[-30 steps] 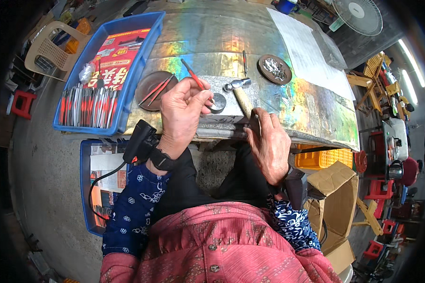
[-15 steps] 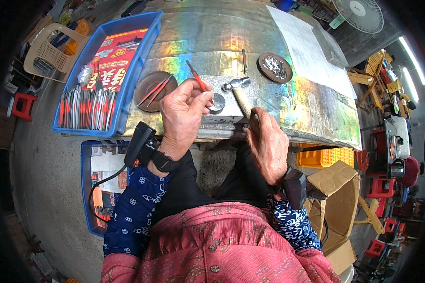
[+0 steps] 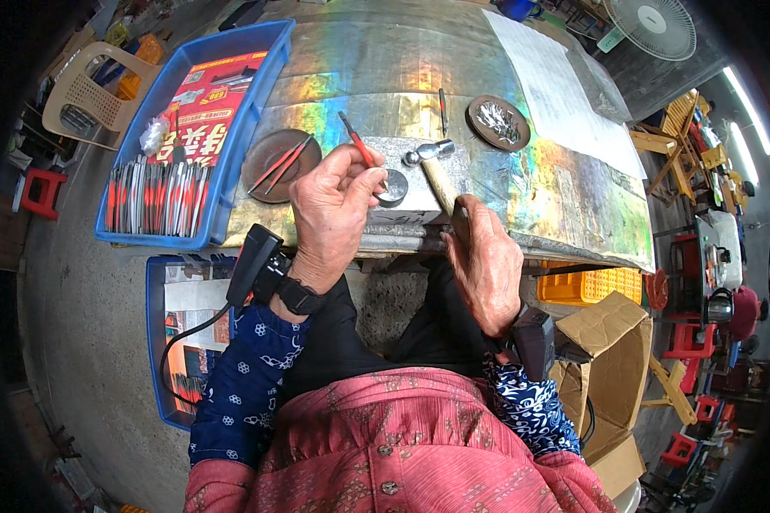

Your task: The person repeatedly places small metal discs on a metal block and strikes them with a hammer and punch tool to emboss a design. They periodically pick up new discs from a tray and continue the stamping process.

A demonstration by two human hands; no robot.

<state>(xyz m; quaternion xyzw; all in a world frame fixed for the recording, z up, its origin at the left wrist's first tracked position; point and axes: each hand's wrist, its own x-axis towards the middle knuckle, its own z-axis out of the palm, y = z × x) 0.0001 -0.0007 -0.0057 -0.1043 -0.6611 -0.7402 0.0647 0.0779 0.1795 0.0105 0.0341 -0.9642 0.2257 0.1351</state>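
My left hand [image 3: 334, 205] pinches a slim red-and-black tool [image 3: 355, 138], possibly tweezers, its dark end pointing up and away. Its lower end is close to a small round grey metal block [image 3: 393, 188] on a pale anvil-like block [image 3: 415, 205]. My right hand [image 3: 488, 265] is closed around the wooden handle of a hammer [image 3: 439, 181], whose metal head rests on the pale block. Left of my left hand, a brown dish [image 3: 260, 162] holds similar red-and-black pieces spread in a V. Another dark slim piece [image 3: 442, 111] lies beyond the hammer.
A brown dish [image 3: 479, 128] of small metal bits sits at the right. On the left, a blue tray [image 3: 269, 73] holds many slim red-and-black pieces. A blue bin [image 3: 156, 342], a cardboard box [image 3: 612, 342] and a yellow crate [image 3: 590, 286] stand below the table edge.
The tool in my left hand has tilted very slightly. My right hand and the hammer look the same.
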